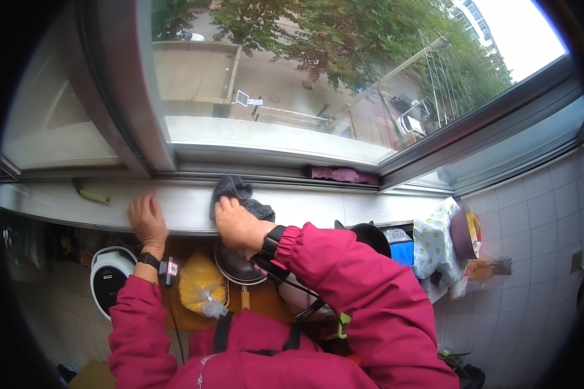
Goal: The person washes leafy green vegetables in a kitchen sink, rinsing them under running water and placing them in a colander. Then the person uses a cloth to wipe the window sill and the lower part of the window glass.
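A dark grey cloth (232,188) lies bunched on the white windowsill (311,206), against the foot of the window frame. My right hand (235,223) is closed on it, pressing it onto the sill, and part of the cloth sticks out to the right of the fingers. My left hand (147,220) rests at the sill's front edge, left of the cloth, with its fingers stretched out and nothing in them. Farther left on the sill lies a green stalk (92,194). A folded purple cloth (344,175) sits in the window track to the right.
Below the sill stand a white rounded appliance (104,285), a yellow-filled plastic bag (201,284) and a lidded pan (239,264). At right are a blue package (402,251) and a green-patterned cloth (433,240). A thick window frame post (128,97) rises at left.
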A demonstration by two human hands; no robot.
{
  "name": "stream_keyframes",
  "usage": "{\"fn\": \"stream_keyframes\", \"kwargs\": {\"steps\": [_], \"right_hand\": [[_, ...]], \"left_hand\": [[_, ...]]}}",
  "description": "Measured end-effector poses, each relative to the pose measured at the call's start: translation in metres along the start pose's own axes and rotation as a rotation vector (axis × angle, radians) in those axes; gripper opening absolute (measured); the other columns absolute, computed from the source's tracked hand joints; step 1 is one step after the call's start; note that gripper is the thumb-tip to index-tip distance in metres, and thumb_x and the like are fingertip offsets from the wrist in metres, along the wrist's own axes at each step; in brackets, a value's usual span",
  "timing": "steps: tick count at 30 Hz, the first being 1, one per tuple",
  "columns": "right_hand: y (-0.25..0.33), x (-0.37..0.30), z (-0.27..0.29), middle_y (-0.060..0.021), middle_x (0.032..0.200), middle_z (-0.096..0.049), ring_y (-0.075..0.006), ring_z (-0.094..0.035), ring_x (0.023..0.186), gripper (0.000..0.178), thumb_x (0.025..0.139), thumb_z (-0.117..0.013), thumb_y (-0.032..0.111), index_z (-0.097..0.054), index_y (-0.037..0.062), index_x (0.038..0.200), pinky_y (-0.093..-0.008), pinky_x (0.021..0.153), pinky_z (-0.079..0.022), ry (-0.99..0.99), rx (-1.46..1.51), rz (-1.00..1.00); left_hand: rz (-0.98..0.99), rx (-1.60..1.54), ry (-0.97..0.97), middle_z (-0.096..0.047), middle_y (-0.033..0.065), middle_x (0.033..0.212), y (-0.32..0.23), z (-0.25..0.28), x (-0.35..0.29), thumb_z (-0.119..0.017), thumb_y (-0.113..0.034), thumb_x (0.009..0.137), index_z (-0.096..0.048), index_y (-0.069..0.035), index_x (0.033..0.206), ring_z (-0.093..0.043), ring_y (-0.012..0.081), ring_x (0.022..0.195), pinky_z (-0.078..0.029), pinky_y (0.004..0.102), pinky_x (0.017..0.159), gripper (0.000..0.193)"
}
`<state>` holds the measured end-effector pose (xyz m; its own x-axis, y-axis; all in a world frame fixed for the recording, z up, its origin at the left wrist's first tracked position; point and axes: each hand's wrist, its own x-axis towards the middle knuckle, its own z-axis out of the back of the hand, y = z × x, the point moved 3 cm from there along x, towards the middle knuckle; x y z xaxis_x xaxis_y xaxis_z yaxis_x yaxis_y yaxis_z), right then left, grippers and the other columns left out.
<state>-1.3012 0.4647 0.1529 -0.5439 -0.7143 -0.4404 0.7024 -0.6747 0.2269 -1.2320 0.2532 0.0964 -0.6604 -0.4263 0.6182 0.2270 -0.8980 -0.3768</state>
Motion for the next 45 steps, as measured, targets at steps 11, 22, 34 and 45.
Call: {"fn": "stream_keyframes", "kwargs": {"steps": [11,22,34,45], "right_hand": [[-0.090,-0.030,0.005,-0.0158,0.158,-0.028,-0.0363,-0.030,0.144,0.075,0.076,-0.062,0.001,-0.041,0.0117,0.148,-0.0388,0.117,-0.031,0.147,0.037,0.273],[-0.201,-0.103,0.033,-0.0170,0.133,-0.047,-0.0351,-0.049,0.125,0.059,0.077,-0.069,0.006,-0.058,0.0095,0.135,-0.0366,0.108,-0.040,0.243,0.100,0.160],[-0.341,-0.199,0.011,-0.0145,0.118,-0.059,-0.0328,-0.058,0.111,0.044,0.074,-0.075,0.024,-0.070,0.0032,0.113,-0.0385,0.094,-0.048,0.070,0.164,-0.114],[-0.441,-0.290,-0.025,-0.0244,0.087,-0.065,-0.0428,-0.063,0.087,0.031,0.065,-0.071,0.019,-0.067,-0.0025,0.086,-0.0468,0.078,-0.051,-0.163,-0.075,-0.565]], "left_hand": [[-0.020,0.024,-0.010,-0.063,0.0085,0.095,-0.001,0.001,0.000,-0.062,-0.008,0.086,-0.066,-0.009,0.098,-0.057,0.0314,0.093,-0.045,0.0424,0.083,0.012],[-0.045,0.028,-0.016,-0.064,0.0086,0.095,0.002,-0.001,0.000,-0.061,-0.009,0.088,-0.066,-0.010,0.100,-0.058,0.0316,0.092,-0.045,0.0425,0.082,0.013],[-0.063,0.055,0.007,-0.066,0.0093,0.098,0.009,-0.006,-0.001,-0.059,-0.007,0.090,-0.066,-0.007,0.100,-0.059,0.0321,0.094,-0.047,0.0423,0.083,0.012],[-0.027,0.077,0.004,-0.064,0.0110,0.095,0.007,-0.006,0.000,-0.059,-0.009,0.090,-0.065,-0.007,0.097,-0.058,0.0334,0.094,-0.046,0.0438,0.083,0.009]]}}
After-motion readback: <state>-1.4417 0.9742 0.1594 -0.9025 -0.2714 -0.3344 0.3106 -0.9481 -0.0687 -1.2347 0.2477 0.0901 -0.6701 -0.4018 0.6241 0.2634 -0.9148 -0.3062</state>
